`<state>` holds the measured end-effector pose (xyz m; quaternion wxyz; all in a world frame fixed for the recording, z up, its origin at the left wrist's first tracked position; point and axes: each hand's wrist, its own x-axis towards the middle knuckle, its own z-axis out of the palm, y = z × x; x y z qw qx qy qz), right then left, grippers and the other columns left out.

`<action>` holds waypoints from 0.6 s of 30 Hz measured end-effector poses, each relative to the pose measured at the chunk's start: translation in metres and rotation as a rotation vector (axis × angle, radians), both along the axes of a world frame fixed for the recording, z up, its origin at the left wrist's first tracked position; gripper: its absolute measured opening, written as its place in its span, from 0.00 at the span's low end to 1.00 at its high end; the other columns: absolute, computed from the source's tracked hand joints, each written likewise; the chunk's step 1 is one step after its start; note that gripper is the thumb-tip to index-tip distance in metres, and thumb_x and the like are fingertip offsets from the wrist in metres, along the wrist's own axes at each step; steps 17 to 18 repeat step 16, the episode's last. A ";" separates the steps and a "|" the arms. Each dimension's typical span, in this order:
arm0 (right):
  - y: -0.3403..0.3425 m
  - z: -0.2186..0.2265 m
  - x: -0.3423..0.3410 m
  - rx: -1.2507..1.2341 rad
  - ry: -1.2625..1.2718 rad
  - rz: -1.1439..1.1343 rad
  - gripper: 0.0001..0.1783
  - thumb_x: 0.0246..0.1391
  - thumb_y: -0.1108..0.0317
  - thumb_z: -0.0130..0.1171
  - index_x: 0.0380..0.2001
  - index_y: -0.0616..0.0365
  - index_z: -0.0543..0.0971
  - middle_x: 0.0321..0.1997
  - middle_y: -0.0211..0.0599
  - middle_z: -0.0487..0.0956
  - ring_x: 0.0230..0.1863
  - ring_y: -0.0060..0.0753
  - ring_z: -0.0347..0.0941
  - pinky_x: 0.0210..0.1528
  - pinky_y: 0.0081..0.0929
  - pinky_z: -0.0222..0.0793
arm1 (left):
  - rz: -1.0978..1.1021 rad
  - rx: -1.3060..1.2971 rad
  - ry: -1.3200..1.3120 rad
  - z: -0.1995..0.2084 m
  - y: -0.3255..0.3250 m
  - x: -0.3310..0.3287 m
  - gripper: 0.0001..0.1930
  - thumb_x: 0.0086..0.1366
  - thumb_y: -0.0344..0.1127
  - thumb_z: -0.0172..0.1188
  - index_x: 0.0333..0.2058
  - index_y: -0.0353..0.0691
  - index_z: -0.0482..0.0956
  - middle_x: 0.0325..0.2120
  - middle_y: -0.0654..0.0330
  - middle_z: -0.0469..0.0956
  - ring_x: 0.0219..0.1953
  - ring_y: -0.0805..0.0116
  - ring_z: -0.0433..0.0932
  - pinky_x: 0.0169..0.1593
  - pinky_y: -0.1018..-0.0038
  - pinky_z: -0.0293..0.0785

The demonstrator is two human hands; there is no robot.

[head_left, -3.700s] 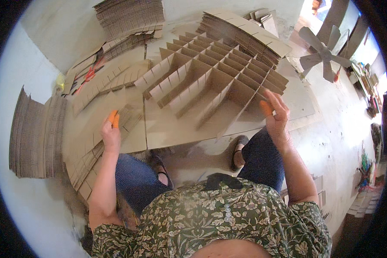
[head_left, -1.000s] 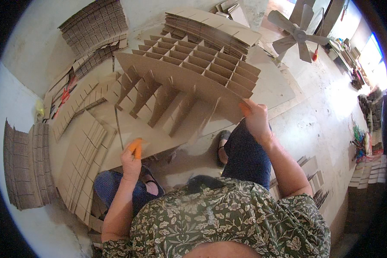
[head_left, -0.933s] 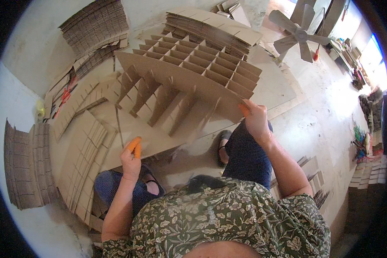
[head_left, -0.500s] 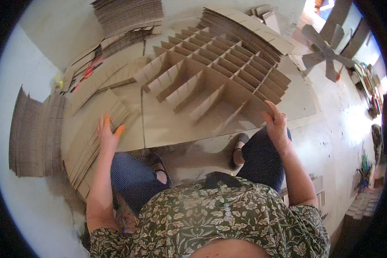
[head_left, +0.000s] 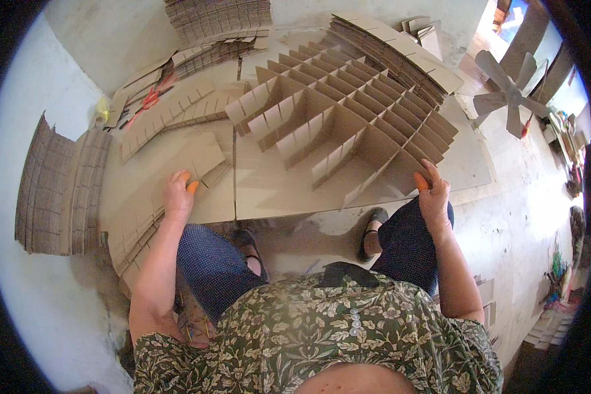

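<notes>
A grid of interlocked brown cardboard dividers (head_left: 368,108) stands on the board in front of me, with several long slotted strips at its near left side still spread apart. My right hand (head_left: 435,200) is at the grid's near right corner, its thumb and fingers closed on the end of a strip there. My left hand (head_left: 178,197) is over loose slotted cardboard strips (head_left: 138,240) at the left, fingers curled in a pinch around a strip whose edge is partly hidden by the hand. Orange covers show on fingertips of both hands.
Stacks of cardboard strips stand against the left wall (head_left: 62,190) and at the back (head_left: 220,20). Behind the grid lies another cardboard stack (head_left: 400,56). Red-handled scissors (head_left: 152,98) lie at the back left. A fan (head_left: 511,95) stands at the far right.
My left hand has gone from spread fingers to a pinch at the strips. The right hand's fingers have drawn in at the grid's corner. The whole view has shifted slightly.
</notes>
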<state>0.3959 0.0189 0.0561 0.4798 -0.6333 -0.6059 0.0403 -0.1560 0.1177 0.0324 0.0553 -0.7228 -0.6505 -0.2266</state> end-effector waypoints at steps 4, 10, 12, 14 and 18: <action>-0.008 0.022 -0.011 0.079 -0.068 -0.013 0.22 0.51 0.73 0.60 0.52 0.57 0.72 0.42 0.47 0.78 0.41 0.40 0.77 0.43 0.32 0.72 | 0.008 0.060 -0.035 0.010 -0.002 0.006 0.12 0.49 0.32 0.67 0.32 0.37 0.78 0.36 0.55 0.77 0.38 0.54 0.75 0.40 0.64 0.73; -0.020 0.043 -0.024 0.215 -0.232 -0.008 0.19 0.51 0.75 0.59 0.48 0.58 0.74 0.44 0.46 0.78 0.45 0.42 0.77 0.45 0.32 0.72 | -0.029 0.056 -0.090 0.007 -0.003 0.009 0.08 0.53 0.32 0.64 0.32 0.40 0.79 0.32 0.55 0.78 0.34 0.55 0.76 0.36 0.65 0.73; -0.025 0.047 -0.028 0.225 -0.229 0.038 0.17 0.52 0.76 0.58 0.48 0.59 0.75 0.44 0.45 0.79 0.44 0.39 0.77 0.45 0.30 0.72 | 0.040 0.038 -0.230 0.005 0.000 0.005 0.07 0.54 0.33 0.63 0.33 0.40 0.79 0.32 0.54 0.78 0.34 0.56 0.77 0.37 0.66 0.73; -0.028 0.052 -0.034 0.206 -0.166 0.107 0.16 0.53 0.77 0.57 0.47 0.59 0.75 0.44 0.44 0.79 0.43 0.38 0.77 0.45 0.28 0.72 | 0.119 0.050 -0.405 0.011 0.005 0.003 0.08 0.56 0.34 0.62 0.33 0.39 0.79 0.32 0.54 0.79 0.35 0.56 0.77 0.39 0.67 0.73; -0.033 0.058 -0.042 0.157 -0.042 0.183 0.16 0.54 0.76 0.56 0.47 0.59 0.75 0.43 0.45 0.79 0.44 0.38 0.77 0.45 0.27 0.72 | -0.074 0.368 -0.334 0.024 0.007 0.000 0.07 0.56 0.32 0.62 0.34 0.38 0.79 0.34 0.52 0.80 0.37 0.58 0.78 0.42 0.65 0.73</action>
